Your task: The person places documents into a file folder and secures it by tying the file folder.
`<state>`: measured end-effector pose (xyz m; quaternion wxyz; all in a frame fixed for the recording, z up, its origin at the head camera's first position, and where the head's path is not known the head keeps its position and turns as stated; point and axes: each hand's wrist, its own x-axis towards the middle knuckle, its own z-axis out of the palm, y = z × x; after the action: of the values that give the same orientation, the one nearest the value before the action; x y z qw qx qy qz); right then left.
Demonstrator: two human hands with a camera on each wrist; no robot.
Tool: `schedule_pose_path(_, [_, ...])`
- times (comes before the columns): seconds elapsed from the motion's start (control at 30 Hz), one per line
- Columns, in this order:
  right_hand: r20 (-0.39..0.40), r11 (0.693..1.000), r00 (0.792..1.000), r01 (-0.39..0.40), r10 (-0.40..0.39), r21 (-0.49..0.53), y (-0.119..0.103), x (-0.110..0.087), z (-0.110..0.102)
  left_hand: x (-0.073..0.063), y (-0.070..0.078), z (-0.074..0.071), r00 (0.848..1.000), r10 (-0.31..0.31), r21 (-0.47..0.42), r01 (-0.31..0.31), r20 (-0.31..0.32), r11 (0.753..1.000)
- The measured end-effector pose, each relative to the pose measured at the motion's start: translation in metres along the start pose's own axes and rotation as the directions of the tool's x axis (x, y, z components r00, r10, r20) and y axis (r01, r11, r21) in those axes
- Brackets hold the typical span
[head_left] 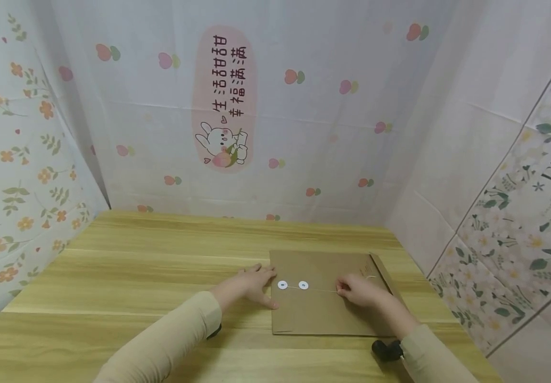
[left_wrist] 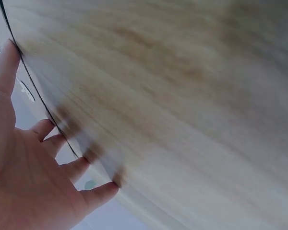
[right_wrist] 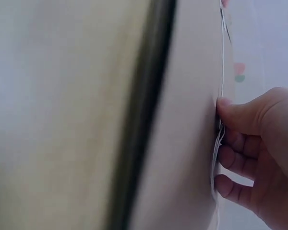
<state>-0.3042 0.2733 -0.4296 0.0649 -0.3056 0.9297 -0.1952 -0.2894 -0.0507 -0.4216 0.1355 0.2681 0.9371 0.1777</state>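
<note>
A brown kraft paper document envelope (head_left: 320,318) lies flat on the wooden table, with two white round button discs (head_left: 303,285) near its left side. From the discs a thin white string (head_left: 321,290) runs taut to my right hand (head_left: 360,291), which pinches it low over the envelope. In the right wrist view the string (right_wrist: 222,62) passes between thumb and curled fingers, its loose length hanging along them. My left hand (head_left: 255,284) is spread at the envelope's left edge; thumb and fingertips touch that edge and the table beside it in the left wrist view.
The wooden table (head_left: 126,276) stretches left and behind the envelope. A white printed curtain (head_left: 304,133) stands at the back, with floral sheets (head_left: 11,159) at the sides. Dark wrist gear (head_left: 387,351) sits under the right sleeve.
</note>
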Motion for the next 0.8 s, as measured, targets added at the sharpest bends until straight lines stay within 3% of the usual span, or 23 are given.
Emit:
schedule_pose_path(0.33, [-0.027, 0.992, 0.992, -0.121, 0.121, -0.02, 0.011, 0.035, -0.006, 0.004, -0.001, 0.004, 1.0, 0.015, -0.004, -0.015, 0.013, 1.0])
schedule_pose_path(0.57, [-0.119, 0.983, 0.983, -0.15, 0.137, -0.11, 0.007, 0.063, 0.007, 0.001, -0.002, 0.003, 1.0, 0.016, -0.013, -0.016, 0.016, 1.0])
schedule_pose_path(0.8, [-0.205, 0.976, 0.962, -0.2, 0.178, -0.091, -0.007, 0.088, 0.019, 0.002, -0.004, 0.005, 1.0, 0.026, -0.021, -0.026, 0.015, 0.999])
